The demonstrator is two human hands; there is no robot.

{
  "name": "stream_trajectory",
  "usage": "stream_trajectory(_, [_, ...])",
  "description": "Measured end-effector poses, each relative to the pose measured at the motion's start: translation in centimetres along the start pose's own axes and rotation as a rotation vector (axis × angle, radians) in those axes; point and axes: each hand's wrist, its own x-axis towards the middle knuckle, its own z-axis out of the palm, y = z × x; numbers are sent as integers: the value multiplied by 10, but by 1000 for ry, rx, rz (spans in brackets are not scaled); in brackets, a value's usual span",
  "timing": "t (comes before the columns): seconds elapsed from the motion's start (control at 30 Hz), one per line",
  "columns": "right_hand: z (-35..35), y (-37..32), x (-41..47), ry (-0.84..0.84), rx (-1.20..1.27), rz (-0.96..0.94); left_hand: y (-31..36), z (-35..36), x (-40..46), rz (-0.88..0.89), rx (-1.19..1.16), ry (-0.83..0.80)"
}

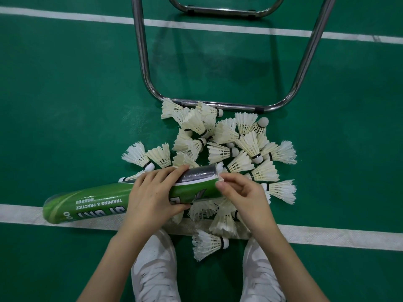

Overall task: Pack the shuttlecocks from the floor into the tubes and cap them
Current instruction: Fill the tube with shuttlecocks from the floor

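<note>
My left hand (152, 197) gripped the green tube (122, 199), lying lengthwise left to right, open mouth rightward. My right hand (242, 192) pinched 1 shuttlecock (220, 168) at that mouth; the pile (229, 144) lay just beyond.

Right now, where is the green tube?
The green tube lies sideways at lower left of the head view, held in the left hand, its open end over the shuttlecock pile.
</note>
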Motion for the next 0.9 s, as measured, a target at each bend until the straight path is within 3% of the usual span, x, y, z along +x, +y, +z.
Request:
stream_trajectory(0.23, [-1,10,0,-23,-200,-27,1,-1,3,-2,4,3])
stream_trajectory(0.53, [0,11,1,-26,-117,-11,1,0,2,5,17,-2])
stream_trajectory(0.9, [-5,14,0,-193,-124,30,5,3,-1,40,19,1])
